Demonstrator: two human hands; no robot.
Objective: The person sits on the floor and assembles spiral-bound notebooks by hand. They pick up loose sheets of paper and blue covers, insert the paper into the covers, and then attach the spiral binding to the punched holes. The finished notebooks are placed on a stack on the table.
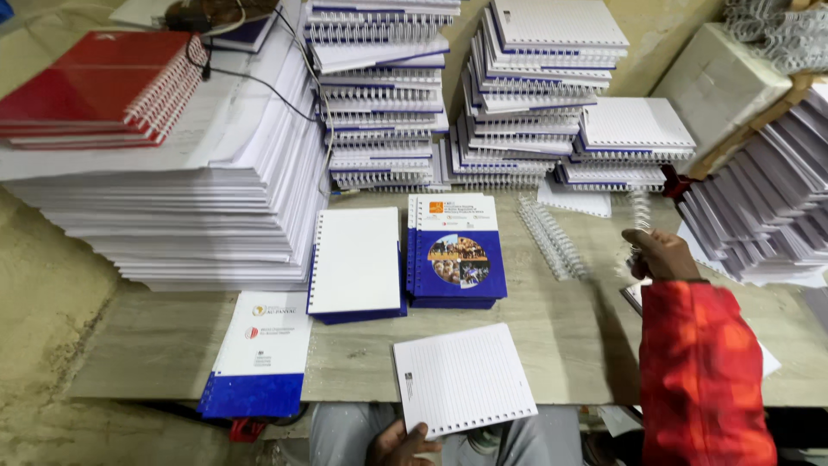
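Note:
My left hand (398,443) grips the near corner of a punched block of lined white pages (464,378) at the front edge of the table. My right hand (660,253), in a red patterned sleeve, is raised at the right and pinches a white wire binding coil (640,212) that stands upright. More loose white coils (552,237) lie on the table just left of that hand. A stack of blue booklets with a printed picture cover (455,250) sits in the middle, beside another blue stack topped by a blank white sheet (356,261).
A tall pile of white sheets (198,190) fills the left, with red spiral notebooks (95,86) and a black cable on top. Bound notebook stacks (384,95) line the back. Slanted page stacks (759,203) stand at right. Blue-and-white covers (259,354) overhang the near edge.

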